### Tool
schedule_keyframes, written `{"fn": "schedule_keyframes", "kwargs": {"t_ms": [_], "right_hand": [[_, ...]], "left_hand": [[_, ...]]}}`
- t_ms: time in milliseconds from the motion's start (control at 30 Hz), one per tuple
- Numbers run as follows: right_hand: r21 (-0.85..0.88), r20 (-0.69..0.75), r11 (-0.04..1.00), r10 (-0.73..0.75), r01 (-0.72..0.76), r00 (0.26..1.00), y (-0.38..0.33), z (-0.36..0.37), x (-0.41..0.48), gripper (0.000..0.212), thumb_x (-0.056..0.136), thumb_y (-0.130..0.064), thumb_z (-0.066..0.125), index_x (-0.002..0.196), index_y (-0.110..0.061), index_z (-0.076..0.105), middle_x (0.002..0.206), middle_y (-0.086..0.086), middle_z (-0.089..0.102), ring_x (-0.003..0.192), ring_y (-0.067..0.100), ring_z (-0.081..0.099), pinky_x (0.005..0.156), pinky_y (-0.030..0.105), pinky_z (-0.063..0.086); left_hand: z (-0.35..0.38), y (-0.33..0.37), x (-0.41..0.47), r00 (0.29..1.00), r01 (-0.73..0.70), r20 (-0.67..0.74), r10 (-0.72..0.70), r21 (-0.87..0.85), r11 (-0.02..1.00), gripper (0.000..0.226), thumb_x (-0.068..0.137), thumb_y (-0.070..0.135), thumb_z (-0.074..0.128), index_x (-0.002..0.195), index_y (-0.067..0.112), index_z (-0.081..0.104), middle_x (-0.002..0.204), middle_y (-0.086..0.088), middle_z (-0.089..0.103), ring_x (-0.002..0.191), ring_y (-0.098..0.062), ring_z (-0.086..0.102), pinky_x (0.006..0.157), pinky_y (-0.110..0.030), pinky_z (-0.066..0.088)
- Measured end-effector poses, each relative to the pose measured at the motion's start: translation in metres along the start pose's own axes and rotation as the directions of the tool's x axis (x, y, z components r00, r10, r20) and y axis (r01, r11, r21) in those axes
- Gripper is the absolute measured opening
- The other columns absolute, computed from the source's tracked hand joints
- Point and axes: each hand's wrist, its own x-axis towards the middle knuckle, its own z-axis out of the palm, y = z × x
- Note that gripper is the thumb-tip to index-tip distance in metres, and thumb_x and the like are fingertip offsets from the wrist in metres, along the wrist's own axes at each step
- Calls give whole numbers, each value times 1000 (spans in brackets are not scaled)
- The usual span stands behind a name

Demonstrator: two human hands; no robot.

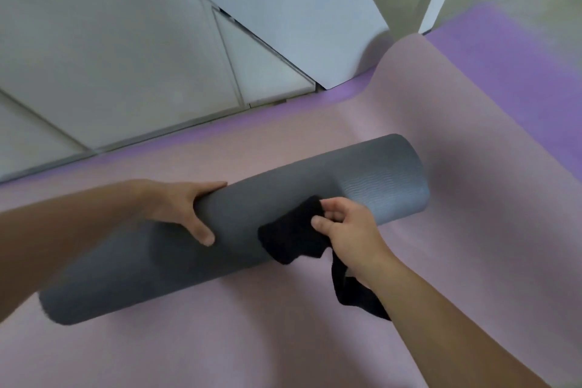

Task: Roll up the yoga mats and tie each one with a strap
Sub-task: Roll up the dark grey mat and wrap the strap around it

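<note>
Two hands are being used: the grey rolled mat (239, 227), lying on the flat pink mat (283, 340), is being pinned by the left hand (185, 211), fingers clasped over its top. The black strap (293, 236) is being pinched against the roll by the right hand (349, 230). Risk: the roll being loosened if pressure is eased, or the strap's loose tail being snagged under the forearm.

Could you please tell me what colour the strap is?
Black; the strap shows clearest in the head view.
</note>
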Motion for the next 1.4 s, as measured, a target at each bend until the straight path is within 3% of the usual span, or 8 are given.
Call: {"fn": "schedule_keyframes", "kwargs": {"t_ms": [300, 500, 733, 967, 1067, 1167, 1300, 1400], "right_hand": [[356, -11, 934, -30, 32, 999, -50, -6, -1, 18, 91, 3, 51, 93, -6, 66, 76, 10, 71, 68, 18, 68, 57, 27, 54], [-345, 121, 936, -30, 71, 992, -33, 8, 0, 20, 85, -15, 73, 103, -21, 66, 99, -2, 73, 91, 16, 70, 88, 43, 58], [-458, 288, 889, 143, 5, 947, -15, -22, -40, 18, 92, -12, 68, 106, -20, 60, 102, 3, 69, 82, 20, 72, 71, 34, 59], [-277, 404, 954, 5, 117, 915, -30, -12, -52, 28, 95, 3, 58, 118, -13, 56, 86, 9, 64, 68, 18, 61, 65, 34, 53], [-148, 397, 979, -71, 140, 915, -46, 13, -34, 38, 92, 9, 59, 123, -13, 58, 102, 3, 68, 88, 15, 67, 76, 31, 57], [-383, 356, 889, -109, 252, 928, -33, 35, -15, 30, 89, -6, 68, 115, -17, 60, 108, 2, 70, 103, 23, 66, 94, 48, 52], [-573, 343, 762, -109, 300, 933, -18, 40, -8, 26, 81, -22, 74, 101, -20, 59, 97, -5, 66, 95, 18, 63, 91, 46, 51], [-577, 431, 742, -78, 341, 899, -20, 43, -10, 30, 78, -24, 76, 103, -21, 59, 96, -8, 64, 91, 15, 64, 90, 44, 52]], "left_hand": [[54, -11, -7, 972, -52, -230, 56, 26, 998, 114, 47, 59, 91, 145, 39, 35, 130, 17, 52, 116, -11, 50, 98, -29, 40], [96, 0, -32, 933, 13, -331, 138, 417, 909, 129, 50, 79, 74, 153, 32, 13, 142, 5, 36, 129, -21, 39, 107, -45, 36], [80, 4, -23, 987, -45, -149, 66, 140, 989, 98, 49, 74, 83, 130, 38, 41, 118, 7, 38, 119, -22, 38, 105, -42, 38], [102, 8, -21, 998, -70, 3, 70, -3, 998, 113, 39, 61, 92, 124, 33, 24, 122, 7, 51, 109, -20, 56, 99, -41, 49], [109, 3, -18, 995, -95, -26, 95, 1, 995, 127, 36, 68, 89, 136, 34, 17, 132, 8, 51, 118, -19, 54, 105, -40, 45], [112, 3, -21, 986, -160, -73, 152, -105, 982, 133, 41, 74, 83, 148, 35, 14, 132, 15, 48, 120, -12, 50, 105, -30, 41], [115, 8, -18, 969, -195, -242, 46, -641, 742, 91, 62, 86, 57, 131, 27, 49, 122, 9, 59, 110, -7, 57, 104, -29, 38], [120, 8, -8, 910, -212, -415, -4, -472, 856, 88, 77, 80, 59, 150, 44, 26, 140, 18, 51, 120, -6, 53, 110, -35, 36]]}}
